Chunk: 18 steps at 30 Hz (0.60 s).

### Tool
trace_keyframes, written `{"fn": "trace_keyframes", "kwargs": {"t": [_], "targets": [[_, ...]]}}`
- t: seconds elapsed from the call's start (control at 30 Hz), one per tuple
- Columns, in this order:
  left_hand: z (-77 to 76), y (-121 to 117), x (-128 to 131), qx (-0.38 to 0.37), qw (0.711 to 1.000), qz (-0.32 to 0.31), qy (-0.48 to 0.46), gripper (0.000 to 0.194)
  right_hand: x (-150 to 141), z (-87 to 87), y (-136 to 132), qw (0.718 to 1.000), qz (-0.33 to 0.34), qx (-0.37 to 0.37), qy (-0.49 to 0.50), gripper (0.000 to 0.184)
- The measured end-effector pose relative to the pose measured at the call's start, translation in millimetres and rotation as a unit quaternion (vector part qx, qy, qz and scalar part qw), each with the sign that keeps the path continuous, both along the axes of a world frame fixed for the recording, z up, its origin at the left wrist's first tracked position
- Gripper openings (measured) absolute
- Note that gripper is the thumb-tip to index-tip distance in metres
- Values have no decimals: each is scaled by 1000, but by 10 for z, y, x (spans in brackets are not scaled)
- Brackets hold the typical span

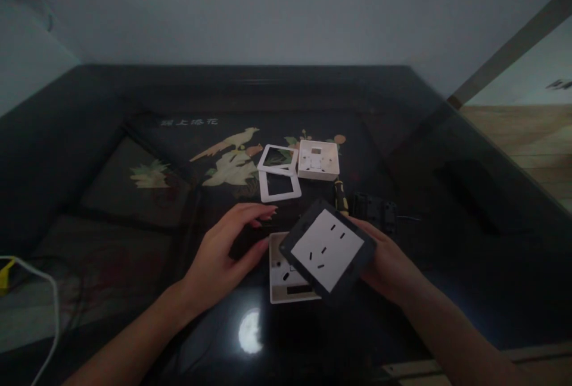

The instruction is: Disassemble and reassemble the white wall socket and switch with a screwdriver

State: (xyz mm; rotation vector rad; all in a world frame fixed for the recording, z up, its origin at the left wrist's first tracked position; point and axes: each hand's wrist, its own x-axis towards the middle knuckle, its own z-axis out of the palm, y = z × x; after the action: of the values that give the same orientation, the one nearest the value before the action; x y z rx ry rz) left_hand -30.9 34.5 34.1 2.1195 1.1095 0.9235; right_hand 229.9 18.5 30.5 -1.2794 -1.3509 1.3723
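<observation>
My right hand [386, 261] grips a wall socket [328, 249] by its right edge. The socket has a white face with slots in a dark square frame, and it is tilted above a white mounting box [279, 296], hiding much of that box. My left hand [227, 249] is at the box's left side, fingers curved and apart, with the thumb tip close to the rim. Nothing shows between its fingers. Whether the thumb touches the box I cannot tell.
Two white frames [280, 198] overlap beyond my hands, beside a second white mounting box [330, 171]. A screwdriver with a yellow and black handle [341, 195] and a dark socket module [375, 210] lie to the right. A white cable [56, 308] runs along the left.
</observation>
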Motion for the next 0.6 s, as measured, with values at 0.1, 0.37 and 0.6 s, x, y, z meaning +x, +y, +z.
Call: {"fn": "trace_keyframes", "kwargs": {"t": [0.1,0.37,0.6], "targets": [[-4,-43,-16,7,998,-68,-12,70,-72,10,-68,998,25,-36,36,29],[79,-122,58,-7,983,-182,29,112,-141,-38,-203,980,20,-164,110,30],[44,-133,31,72,989,-126,36,98,-166,170,-83,985,53,-135,93,36]]}}
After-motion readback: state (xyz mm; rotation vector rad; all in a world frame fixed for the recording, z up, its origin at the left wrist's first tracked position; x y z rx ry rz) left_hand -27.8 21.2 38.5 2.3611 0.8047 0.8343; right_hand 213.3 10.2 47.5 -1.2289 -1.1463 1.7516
